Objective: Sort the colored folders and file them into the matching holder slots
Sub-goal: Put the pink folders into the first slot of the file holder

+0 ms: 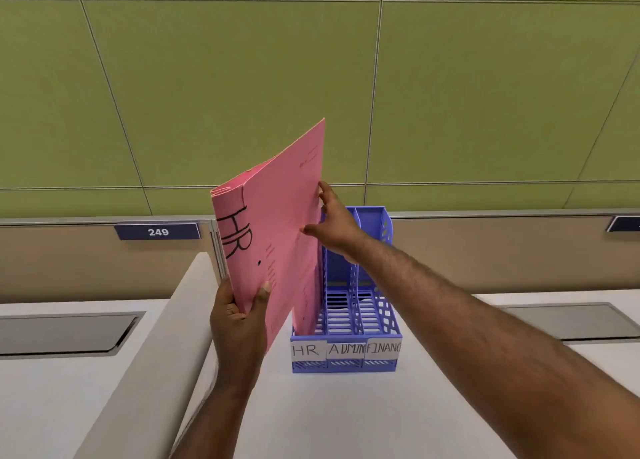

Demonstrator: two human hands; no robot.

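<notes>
Your left hand (pixel 239 315) grips the pink "HR" folder (pixel 277 237) by its lower edge; your right hand (pixel 334 225) pinches its far edge, tilted into the blue holder (pixel 346 358).

Pink folder (pixel 277 223) matt card; blue holder (pixel 349 323) glossy slotted plastic.

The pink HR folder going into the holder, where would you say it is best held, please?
Hold the pink HR folder as now: left hand around the lower spine edge from below, right hand steadying the far edge. It stands tilted, its bottom corner entering the holder's HR slot, so both edges need guiding.
</notes>
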